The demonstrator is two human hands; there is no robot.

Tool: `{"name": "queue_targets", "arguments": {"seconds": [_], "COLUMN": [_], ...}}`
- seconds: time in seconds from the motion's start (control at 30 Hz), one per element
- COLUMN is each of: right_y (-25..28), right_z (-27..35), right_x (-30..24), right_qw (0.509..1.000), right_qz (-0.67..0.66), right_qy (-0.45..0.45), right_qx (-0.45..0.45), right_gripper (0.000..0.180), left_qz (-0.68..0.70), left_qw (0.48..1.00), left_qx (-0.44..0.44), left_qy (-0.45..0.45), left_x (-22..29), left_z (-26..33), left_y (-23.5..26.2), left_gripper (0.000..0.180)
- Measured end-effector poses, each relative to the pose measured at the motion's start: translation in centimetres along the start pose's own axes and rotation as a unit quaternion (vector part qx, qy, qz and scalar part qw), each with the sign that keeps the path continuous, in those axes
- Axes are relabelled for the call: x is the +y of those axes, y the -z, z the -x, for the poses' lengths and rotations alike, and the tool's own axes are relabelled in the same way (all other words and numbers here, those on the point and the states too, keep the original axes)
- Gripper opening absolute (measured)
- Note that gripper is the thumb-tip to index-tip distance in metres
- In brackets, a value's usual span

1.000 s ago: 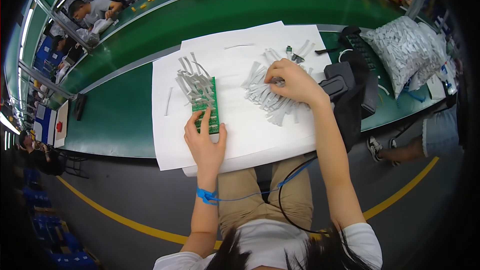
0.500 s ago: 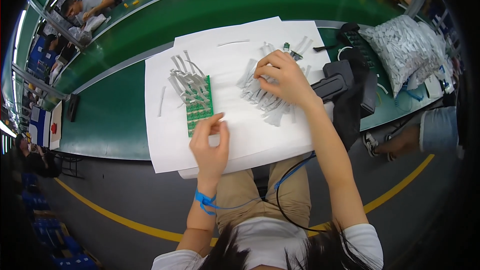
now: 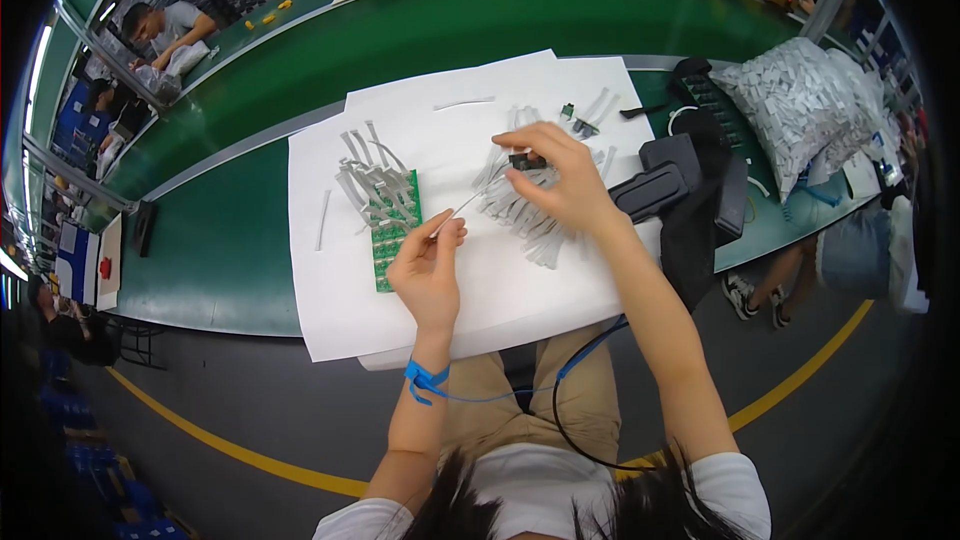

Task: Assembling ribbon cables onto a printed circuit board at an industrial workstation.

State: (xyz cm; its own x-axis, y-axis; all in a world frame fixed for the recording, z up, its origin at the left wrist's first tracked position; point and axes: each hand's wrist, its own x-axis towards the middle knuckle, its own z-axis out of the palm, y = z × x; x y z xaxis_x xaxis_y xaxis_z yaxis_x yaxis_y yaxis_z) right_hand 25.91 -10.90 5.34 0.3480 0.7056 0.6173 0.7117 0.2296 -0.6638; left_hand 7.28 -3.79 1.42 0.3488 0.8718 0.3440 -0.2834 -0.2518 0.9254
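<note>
Pinching one end of a thin grey ribbon strip [image 3: 462, 208], the left hand [image 3: 428, 272] sat near the table edge, fingers closed on it, just right of the green circuit board [image 3: 396, 231]. Right hand [image 3: 562, 183] held the strip's far end w/ a small dark connector [image 3: 524, 161], fingers clenched around it, above a loose pile of grey strips [image 3: 528, 215]. Board carried several strips already, fanned up-left. All lay on white paper sheets [image 3: 480, 110] over the green bench [image 3: 230, 230]. Blue wrist strap [image 3: 425, 379] on left wrist. Bag of silver parts [image 3: 800, 105] at far right.
</note>
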Motion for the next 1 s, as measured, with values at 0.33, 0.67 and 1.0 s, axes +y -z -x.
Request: {"name": "queue_targets", "arguments": {"seconds": [0.33, 0.67, 1.0], "right_y": [0.5, 0.8, 0.0], "right_z": [0.3, 0.2, 0.6], "right_x": [-0.1, -0.2, -0.1], "right_qw": [0.976, 0.87, 0.878], "right_qz": [-0.144, -0.405, -0.4], "right_qy": [-0.059, -0.19, -0.179], "right_qx": [-0.151, -0.206, -0.193], "right_gripper": [0.024, 0.016, 0.018], "left_qz": [0.013, -0.054, -0.043], "left_qw": [0.999, 0.997, 0.991], "left_qx": [0.031, 0.044, 0.067], "left_qy": [0.028, -0.017, -0.109], "left_x": [0.3, -0.3, -0.3], "left_z": [-0.2, 0.0, -0.3], "left_y": [0.1, 0.2, -0.1], "left_gripper": [0.012, 0.011, 0.031]}}
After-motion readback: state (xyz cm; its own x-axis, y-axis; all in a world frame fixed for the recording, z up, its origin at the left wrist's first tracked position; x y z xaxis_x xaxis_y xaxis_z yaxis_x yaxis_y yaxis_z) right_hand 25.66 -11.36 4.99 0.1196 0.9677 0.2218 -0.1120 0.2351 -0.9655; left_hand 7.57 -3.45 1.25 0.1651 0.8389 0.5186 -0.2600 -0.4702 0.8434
